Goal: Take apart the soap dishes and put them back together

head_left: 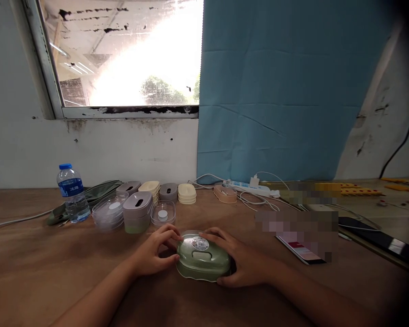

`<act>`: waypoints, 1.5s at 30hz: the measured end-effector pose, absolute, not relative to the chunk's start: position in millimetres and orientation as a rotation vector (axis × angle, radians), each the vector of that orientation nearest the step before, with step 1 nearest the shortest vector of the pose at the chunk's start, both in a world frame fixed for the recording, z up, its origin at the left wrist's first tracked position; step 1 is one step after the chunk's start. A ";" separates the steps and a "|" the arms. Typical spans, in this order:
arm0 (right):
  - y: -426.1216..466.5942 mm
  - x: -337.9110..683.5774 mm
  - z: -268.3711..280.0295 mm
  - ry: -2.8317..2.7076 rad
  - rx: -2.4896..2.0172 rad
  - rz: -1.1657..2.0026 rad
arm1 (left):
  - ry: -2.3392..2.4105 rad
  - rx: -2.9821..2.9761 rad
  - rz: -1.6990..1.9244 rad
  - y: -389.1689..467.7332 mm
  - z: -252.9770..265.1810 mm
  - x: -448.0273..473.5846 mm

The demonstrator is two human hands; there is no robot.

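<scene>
Your left hand [157, 252] and right hand [241, 261] clasp both ends of a glossy green oval plastic container [216, 260]; uneven pressure could make it slip.

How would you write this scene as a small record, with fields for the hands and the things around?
Main thing: green container, round sticker on top
Left hand: fingers at its left end
Right hand: around its right end
Behind, leftward: cream stack, clear piece
Far left: bottle, blue cap
Right: phone
</scene>
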State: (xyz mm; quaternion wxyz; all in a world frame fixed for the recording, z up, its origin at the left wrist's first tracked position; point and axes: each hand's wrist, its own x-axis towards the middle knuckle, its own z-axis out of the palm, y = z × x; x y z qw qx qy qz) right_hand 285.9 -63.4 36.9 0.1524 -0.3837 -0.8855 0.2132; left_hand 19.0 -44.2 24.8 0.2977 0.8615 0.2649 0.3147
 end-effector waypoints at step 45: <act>45.9 313.8 6.4 -1.917 -1.388 0.021 | 1.103 2.352 0.931 -43.2 15.4 28.0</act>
